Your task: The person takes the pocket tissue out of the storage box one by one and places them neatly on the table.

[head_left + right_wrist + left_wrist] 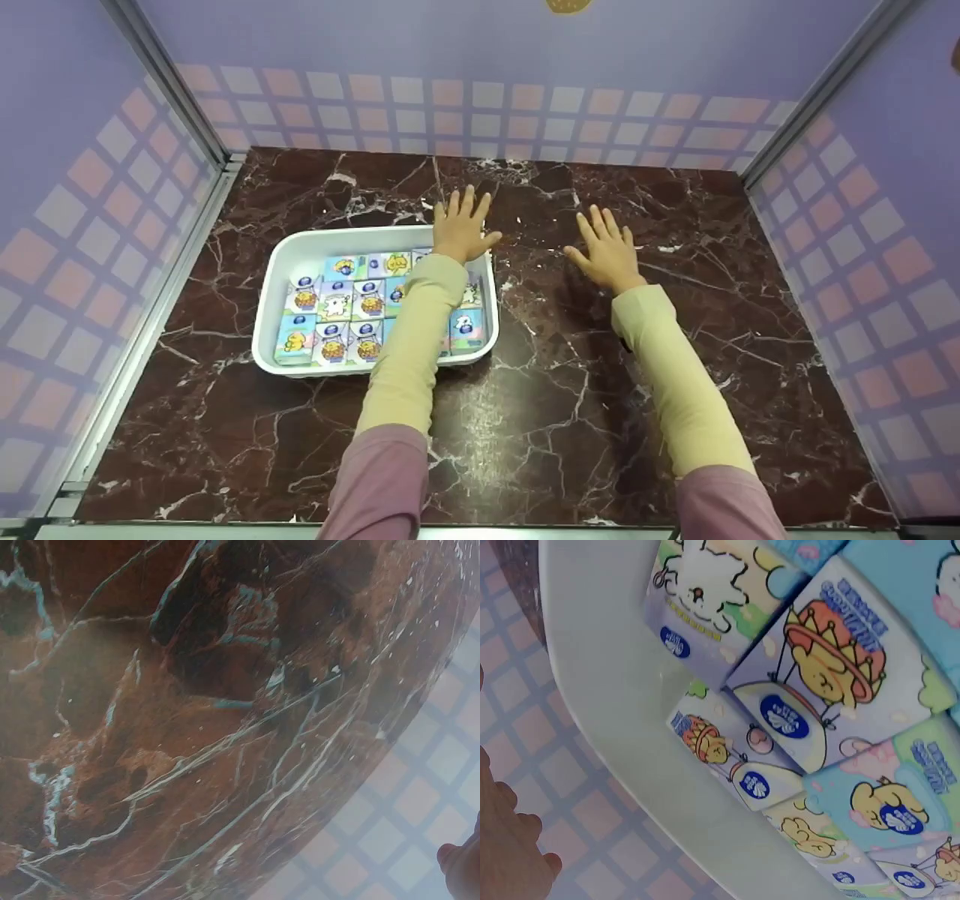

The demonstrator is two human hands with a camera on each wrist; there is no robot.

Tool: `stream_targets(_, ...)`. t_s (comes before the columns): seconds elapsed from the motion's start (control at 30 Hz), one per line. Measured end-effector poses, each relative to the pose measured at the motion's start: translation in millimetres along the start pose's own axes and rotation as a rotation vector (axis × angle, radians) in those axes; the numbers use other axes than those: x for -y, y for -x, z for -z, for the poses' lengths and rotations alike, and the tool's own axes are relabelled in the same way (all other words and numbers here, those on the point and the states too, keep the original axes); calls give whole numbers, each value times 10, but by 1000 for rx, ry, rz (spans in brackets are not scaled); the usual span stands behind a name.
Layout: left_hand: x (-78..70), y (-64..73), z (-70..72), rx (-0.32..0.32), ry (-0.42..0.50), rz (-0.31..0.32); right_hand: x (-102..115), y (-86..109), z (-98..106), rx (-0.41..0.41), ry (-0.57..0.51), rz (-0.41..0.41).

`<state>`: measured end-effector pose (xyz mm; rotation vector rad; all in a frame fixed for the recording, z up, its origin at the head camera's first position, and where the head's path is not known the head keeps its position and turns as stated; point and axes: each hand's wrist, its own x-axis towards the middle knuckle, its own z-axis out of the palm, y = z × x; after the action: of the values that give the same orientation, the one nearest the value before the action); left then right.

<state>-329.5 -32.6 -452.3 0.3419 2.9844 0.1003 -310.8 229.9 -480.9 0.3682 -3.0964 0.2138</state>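
- Two hands, the left hand [461,231] and the right hand [609,256], were stretched ahead, fingers wide, gripping nothing.
- One tub [337,241] of packs [335,304] lay mostly left of and back from the left hand, its long axis running left to right.
- Nearer was the left hand, over the tub's far right corner; contact could not be told.
- Well apart from the tub, the right hand was over table [540,450].

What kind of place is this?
Probably a little work booth: purple walls with pink and white squares stand around a dark marble-patterned table, where a white tray holds cartoon packs.
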Motion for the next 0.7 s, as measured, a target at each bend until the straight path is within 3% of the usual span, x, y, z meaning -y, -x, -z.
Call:
stream_targets(0.3, 382, 84, 59, 0, -7, 32, 104, 22, -68, 17, 13, 79)
stream_targets(0.5, 653, 179, 56, 21, 39, 59, 167, 50, -109, 31, 16, 129)
stream_targets(0.7, 840, 289, 83, 33, 31, 76, 219, 54, -142, 31, 35, 175)
